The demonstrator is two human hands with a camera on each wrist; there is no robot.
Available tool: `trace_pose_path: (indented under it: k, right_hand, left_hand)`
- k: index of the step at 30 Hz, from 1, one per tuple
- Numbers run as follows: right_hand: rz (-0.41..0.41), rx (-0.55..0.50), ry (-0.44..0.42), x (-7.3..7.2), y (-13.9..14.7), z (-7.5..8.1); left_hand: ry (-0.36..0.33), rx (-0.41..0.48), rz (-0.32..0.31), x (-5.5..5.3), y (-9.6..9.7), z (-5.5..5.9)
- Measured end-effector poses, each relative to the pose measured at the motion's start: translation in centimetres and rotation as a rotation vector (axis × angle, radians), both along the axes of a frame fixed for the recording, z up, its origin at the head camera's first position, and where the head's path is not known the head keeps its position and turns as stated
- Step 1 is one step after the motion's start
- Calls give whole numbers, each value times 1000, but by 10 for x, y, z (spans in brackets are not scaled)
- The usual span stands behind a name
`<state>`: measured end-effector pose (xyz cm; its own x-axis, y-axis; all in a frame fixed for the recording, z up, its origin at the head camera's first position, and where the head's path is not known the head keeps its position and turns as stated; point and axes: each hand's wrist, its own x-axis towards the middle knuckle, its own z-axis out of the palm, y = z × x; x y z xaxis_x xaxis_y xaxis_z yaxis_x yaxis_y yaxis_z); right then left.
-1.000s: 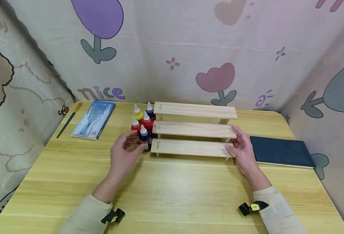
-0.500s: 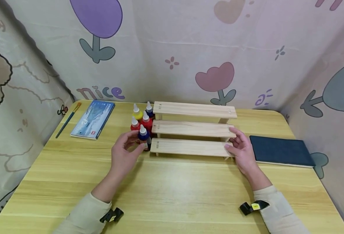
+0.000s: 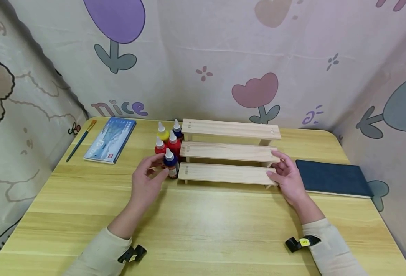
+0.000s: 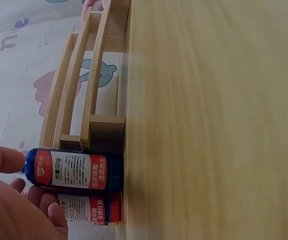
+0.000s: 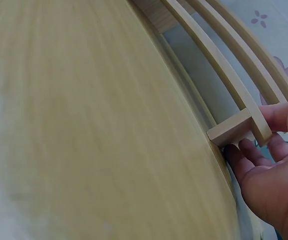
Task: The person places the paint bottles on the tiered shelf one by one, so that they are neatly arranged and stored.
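Note:
At the left end of a three-tier wooden shelf rack [image 3: 227, 174], my left hand [image 3: 149, 176] has its thumb and fingers around a dark blue squeeze bottle [image 3: 170, 165] with a white nozzle. The bottle stands upright, its label [image 4: 69, 170] showing in the left wrist view. Behind it are two red bottles [image 3: 174, 144], a yellow bottle [image 3: 162, 133] and another blue bottle [image 3: 177, 130]. My right hand [image 3: 288, 178] grips the rack's right end, with its thumb on the lowest tier. In the right wrist view, fingers [image 5: 248, 157] sit around the end support [image 5: 231, 129].
A blue-covered book [image 3: 110, 140] and a paintbrush [image 3: 81, 140] lie at the back left of the table [image 3: 210, 234]. To the right of the rack rests a dark blue notebook [image 3: 333, 178]. A patterned cloth [image 3: 189, 57] hangs behind the table.
The right hand and forearm appear very slightly farther right, with a small shift of the whole view. Bottles, rack and left hand otherwise keep their places.

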<state>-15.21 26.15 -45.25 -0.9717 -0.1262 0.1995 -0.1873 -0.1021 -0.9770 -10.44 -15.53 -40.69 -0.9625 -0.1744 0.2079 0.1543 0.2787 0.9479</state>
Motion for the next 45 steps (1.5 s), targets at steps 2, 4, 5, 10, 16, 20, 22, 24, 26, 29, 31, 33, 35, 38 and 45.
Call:
trace_pose_path:
  k: [2,4,5,10,16,20,22,24,26,29,31,33,35,38,45]
  right_hand:
    - [8,-1,-5,0,1,0]
    - [15,-5,-10,-1,2,0]
    - [18,-7,-11,-1,2,0]
    - [29,-17,-17,-1,3,0]
    - [35,-23,-18,0,3,0]
    - [33,-20,-18,0,3,-1]
    - [32,-23,-20,0,3,-1]
    - [30,-26,-21,0,3,-1]
    - [30,-29,-21,1,3,-1]
    - [33,-31,-20,1,3,-1]
    - [36,-34,-18,1,3,-2]
    - [37,-39,-19,1,3,-2]
    - [36,-42,-18,1,3,-2]
    - [33,-45,-14,1,3,-2]
    - [29,-34,-10,1,3,-1]
  left_hand:
    - [1,2,1,0,0,-1]
    - [10,8,-1,0,-1,-2]
    - [9,14,-3,0,-1,-2]
    - [4,76,-26,1,-1,-1]
    - [4,98,-29,1,-2,-3]
    - [29,75,-35,1,-2,-4]
    - [32,75,-48,1,-3,-4]
    - [25,90,-70,0,-3,-4]
    - [12,107,-86,0,-3,-5]
    - [-10,119,-101,-1,-4,-5]
    - [-24,104,-107,-1,-4,-5]
    - [-34,91,-113,-1,-4,-4]
    - [-42,74,-118,-1,-4,-3]
    - [-54,61,-122,-3,-3,-3]
    - [-99,51,-126,-4,-2,-4]
